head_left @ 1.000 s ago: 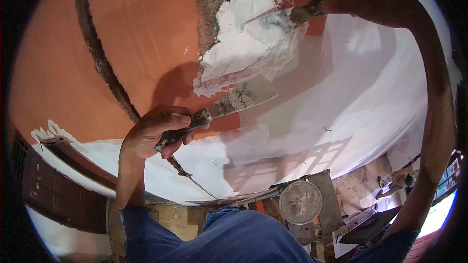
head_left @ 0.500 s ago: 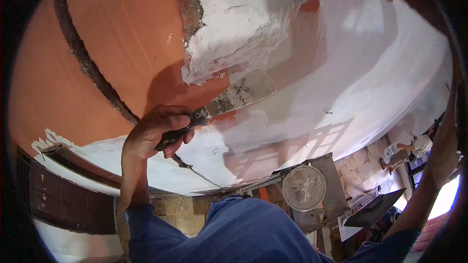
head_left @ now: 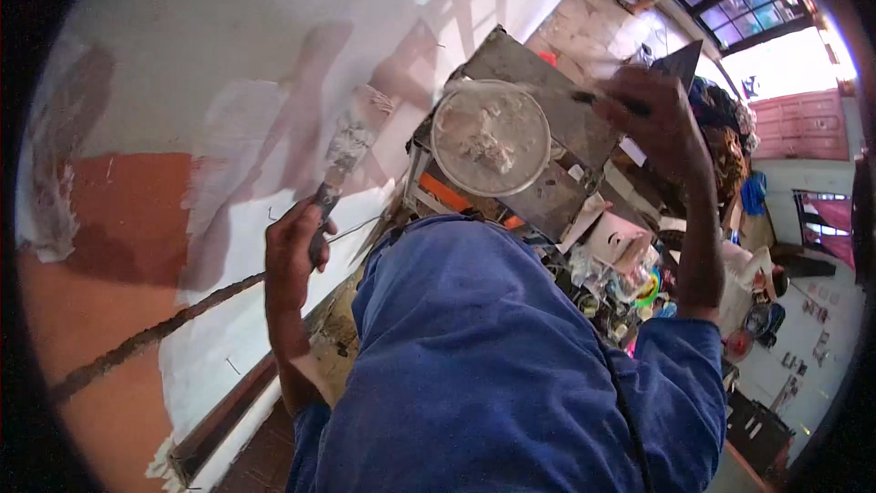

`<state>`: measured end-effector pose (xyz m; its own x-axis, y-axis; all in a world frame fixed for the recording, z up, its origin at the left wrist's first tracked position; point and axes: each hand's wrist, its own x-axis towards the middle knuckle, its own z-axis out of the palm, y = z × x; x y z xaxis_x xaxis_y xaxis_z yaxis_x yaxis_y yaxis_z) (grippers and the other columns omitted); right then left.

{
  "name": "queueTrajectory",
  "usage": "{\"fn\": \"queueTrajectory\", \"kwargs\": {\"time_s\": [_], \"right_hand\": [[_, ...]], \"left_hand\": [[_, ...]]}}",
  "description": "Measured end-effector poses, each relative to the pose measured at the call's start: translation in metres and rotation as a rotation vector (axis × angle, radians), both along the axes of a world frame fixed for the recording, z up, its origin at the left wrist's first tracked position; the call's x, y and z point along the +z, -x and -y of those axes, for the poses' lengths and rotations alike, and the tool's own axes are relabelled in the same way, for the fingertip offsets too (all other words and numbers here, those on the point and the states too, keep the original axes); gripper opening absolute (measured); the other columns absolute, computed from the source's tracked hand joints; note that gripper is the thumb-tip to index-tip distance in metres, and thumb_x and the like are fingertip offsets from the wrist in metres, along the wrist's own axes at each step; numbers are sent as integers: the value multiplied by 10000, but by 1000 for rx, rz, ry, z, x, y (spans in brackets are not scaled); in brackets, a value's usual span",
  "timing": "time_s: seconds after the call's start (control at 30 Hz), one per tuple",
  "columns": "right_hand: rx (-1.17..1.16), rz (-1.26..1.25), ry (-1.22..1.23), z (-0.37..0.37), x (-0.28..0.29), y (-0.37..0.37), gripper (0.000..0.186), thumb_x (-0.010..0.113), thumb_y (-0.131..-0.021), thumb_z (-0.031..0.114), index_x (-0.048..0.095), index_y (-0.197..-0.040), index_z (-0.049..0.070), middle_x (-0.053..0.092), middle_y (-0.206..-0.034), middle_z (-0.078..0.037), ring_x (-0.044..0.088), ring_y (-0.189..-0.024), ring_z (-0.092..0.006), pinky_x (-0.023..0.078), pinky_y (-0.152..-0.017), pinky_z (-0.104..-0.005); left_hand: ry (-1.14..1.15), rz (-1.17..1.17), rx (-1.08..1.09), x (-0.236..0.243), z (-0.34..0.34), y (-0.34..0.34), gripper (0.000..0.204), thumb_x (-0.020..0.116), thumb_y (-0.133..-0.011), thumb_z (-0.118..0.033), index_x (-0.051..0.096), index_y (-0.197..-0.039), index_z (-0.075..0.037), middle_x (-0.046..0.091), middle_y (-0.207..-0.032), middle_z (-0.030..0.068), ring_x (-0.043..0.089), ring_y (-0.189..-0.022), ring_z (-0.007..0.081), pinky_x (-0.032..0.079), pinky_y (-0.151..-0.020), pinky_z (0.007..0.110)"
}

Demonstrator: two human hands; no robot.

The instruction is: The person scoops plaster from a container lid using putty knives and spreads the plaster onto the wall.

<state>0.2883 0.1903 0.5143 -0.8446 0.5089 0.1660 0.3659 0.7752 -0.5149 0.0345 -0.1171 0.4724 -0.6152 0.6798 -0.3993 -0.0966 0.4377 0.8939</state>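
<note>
Filler [head_left: 493,153] sat in a rough lump inside a round tub [head_left: 500,194], and the tub was parked on a grey board [head_left: 511,59], close to its wall-side edge and a bit short of its far corner. Looked to me like the loading-up step, getting filler onto a blade at the tub. Next move, I reckon, called for tipping the right-hand blade down into the lump, taking a modest scoop and wiping it off over the tub so any drips landed inside. As for grip, both hands were busy, 1 scraper each. Left hand [head_left: 294,246] had its fingers wrapped snugly round the dark handle of scraper no. 1 [head_left: 349,141], so yeah, closed on it; the blade stuck up and away from the body, smeared with pale stuff, in front of the wall [head_left: 255,18]. Couldn't tell if it actually touched the wall. Right hand [head_left: 662,123] was pretty blurry, but it seemed closed round the dark handle of scraper no. 2 [head_left: 584,97], out near the board's right edge, with a pale streak, probably the blade, reaching left across the tub's far rim. Whether that touched anything, no idea, too blurred.
</note>
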Motion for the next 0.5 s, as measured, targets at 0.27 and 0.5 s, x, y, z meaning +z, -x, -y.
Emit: {"fn": "queueTrajectory", "kwargs": {"time_s": [0.27, 0.5], "right_hand": [[-235, 92, -29, 62, -73, -98, 252, 703, -662, 84, 641, -900, 27, 520, -704, -81, 534, -632, -221, 433, -578, -334], [-327, 121, -40, 86, -90, -100, 241, 692, -685, 144, 632, -899, 51, 516, -724, -74, 535, -656, -229, 433, -591, -333]], "left_hand": [[133, -135, -278, -31, -36, -26, 321, 480, -888, -220, 554, -1131, -24, 561, -681, 34, 417, -481, 43, 354, -429, 199], [136, -381, -495, -35, -51, -29, 317, 500, -877, -214, 564, -1091, 11, 605, -732, 96, 513, -593, 120, 442, -580, 268]]}}
